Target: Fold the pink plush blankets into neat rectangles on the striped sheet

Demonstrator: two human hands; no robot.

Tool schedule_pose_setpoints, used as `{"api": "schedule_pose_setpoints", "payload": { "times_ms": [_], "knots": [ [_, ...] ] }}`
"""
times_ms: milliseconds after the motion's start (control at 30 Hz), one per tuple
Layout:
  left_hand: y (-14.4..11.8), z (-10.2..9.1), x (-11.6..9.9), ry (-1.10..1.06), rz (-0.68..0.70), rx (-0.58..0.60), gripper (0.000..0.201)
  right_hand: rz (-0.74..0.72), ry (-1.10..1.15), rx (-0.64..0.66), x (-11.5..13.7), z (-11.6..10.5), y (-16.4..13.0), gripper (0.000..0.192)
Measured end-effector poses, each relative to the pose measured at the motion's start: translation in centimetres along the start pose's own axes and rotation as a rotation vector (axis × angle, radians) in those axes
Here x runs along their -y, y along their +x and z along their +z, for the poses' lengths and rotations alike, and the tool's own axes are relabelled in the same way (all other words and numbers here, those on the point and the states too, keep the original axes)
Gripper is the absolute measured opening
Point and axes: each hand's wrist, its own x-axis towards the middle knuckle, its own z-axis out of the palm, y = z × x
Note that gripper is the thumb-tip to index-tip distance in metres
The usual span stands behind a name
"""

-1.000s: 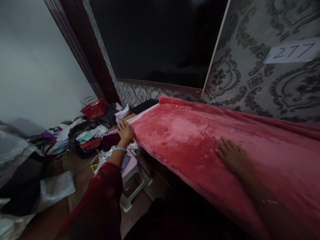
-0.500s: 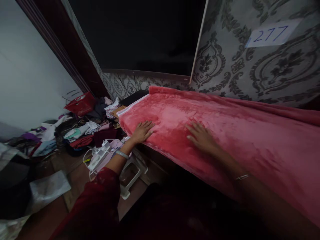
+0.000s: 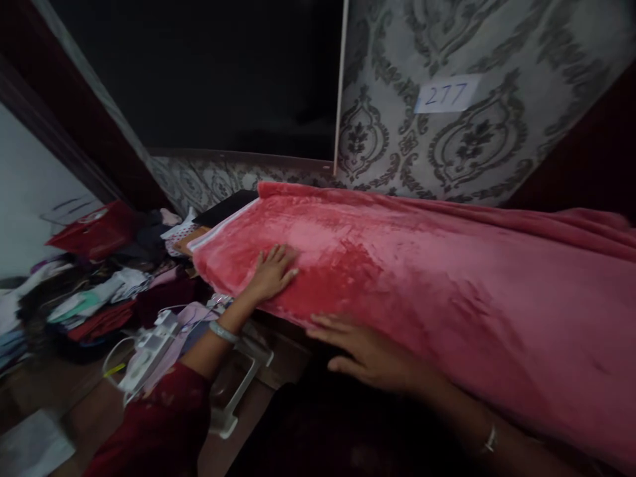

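A pink plush blanket [image 3: 427, 265] lies spread over a long raised surface against the wall, its white-edged end at the left. My left hand [image 3: 271, 273] rests flat on the blanket near that end, fingers spread. At the blanket's front edge is my right hand [image 3: 365, 351], fingers stretched out to the left and thumb apart; whether it touches the cloth I cannot tell. Neither hand grips anything. Darker streaks mark the pile between and to the right of the hands.
A large dark television screen [image 3: 209, 73] hangs above the blanket. To the left are piled clothes [image 3: 104, 298], a red bag [image 3: 97, 232], a white power strip [image 3: 152, 351] with cables and a white stool [image 3: 238, 391]. A paper marked 277 [image 3: 447, 94] is on the wallpaper.
My right hand has drawn back toward me, from the blanket's middle to its front edge. My left hand stays flat on the blanket. The view has turned to the right.
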Motion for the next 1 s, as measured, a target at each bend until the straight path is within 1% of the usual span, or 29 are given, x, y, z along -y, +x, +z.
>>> {"api": "schedule_pose_setpoints", "payload": {
  "times_ms": [67,100,167,233,300,367,400,467,500,567,600,667,700,733,767,800,833,900,933,1000],
  "knots": [
    [1.9,-0.2,-2.7,-0.006,0.142,0.02,0.066,0.078,-0.047,-0.222,-3.4,-1.7,-2.2,0.054],
    [3.0,-0.3,-4.2,-0.01,0.186,0.045,0.066,0.121,-0.09,-0.317,-5.4,-2.8,-3.2,0.054],
    [5.5,-0.5,-7.1,-0.022,0.236,0.088,0.067,0.221,-0.179,-0.449,-9.5,-5.1,-5.4,0.055],
    [7.7,-0.4,-10.0,-0.03,0.276,0.094,0.067,0.312,-0.278,-0.523,-12.9,-7.4,-7.8,0.057],
    [9.3,0.2,-12.7,-0.038,0.338,0.089,0.067,0.401,-0.393,-0.564,-15.5,-9.2,-10.4,0.058],
    [10.0,1.4,-14.9,-0.054,0.443,0.087,0.067,0.518,-0.506,-0.571,-17.4,-10.2,-13.1,0.059],
    [10.0,2.1,-15.8,-0.063,0.505,0.088,0.068,0.589,-0.555,-0.565,-18.1,-10.4,-14.2,0.059],
    [9.1,3.1,-17.2,-0.094,0.606,0.11,0.071,0.718,-0.627,-0.537,-19.2,-10.1,-16.0,0.058],
    [8.1,3.4,-17.8,-0.123,0.646,0.135,0.073,0.762,-0.65,-0.524,-19.5,-9.8,-16.5,0.057],
    [5.3,3.1,-19.3,-0.208,0.751,0.226,0.079,0.804,-0.671,-0.519,-19.7,-9.1,-16.9,0.055],
    [3.5,2.6,-20.2,-0.261,0.827,0.284,0.082,0.81,-0.665,-0.526,-19.7,-8.9,-16.8,0.055],
    [-0.2,1.1,-22.5,-0.363,1.078,0.435,0.084,0.809,-0.604,-0.551,-19.2,-9.0,-16.6,0.055],
    [-1.7,0.2,-23.7,-0.411,1.217,0.52,0.075,0.795,-0.544,-0.571,-19.0,-9.3,-16.6,0.055],
    [-2.6,-0.6,-24.9,-0.466,1.346,0.594,0.063,0.772,-0.469,-0.605,-18.7,-9.9,-16.9,0.056],
    [-2.8,-1.3,-25.9,-0.513,1.414,0.623,0.058,0.745,-0.39,-0.659,-18.4,-10.6,-17.4,0.058],
    [-2.2,-1.8,-26.7,-0.546,1.434,0.611,0.053,0.719,-0.323,-0.728,-18.3,-11.4,-18.3,0.06],
    [-0.8,-2.1,-27.5,-0.559,1.395,0.556,0.051,0.704,-0.279,-0.807,-18.2,-12.3,-19.5,0.061],
    [3.8,-2.0,-28.6,-0.5,1.194,0.369,0.051,0.73,-0.275,-0.956,-18.4,-13.8,-22.9,0.063],
    [6.6,-1.6,-29.2,-0.424,1.042,0.277,0.052,0.773,-0.31,-1.008,-18.7,-14.3,-24.9,0.063],
    [11.4,-0.5,-30.5,-0.263,0.756,0.179,0.061,0.894,-0.418,-1.058,-19.6,-14.4,-29.0,0.063]
  ]
}}
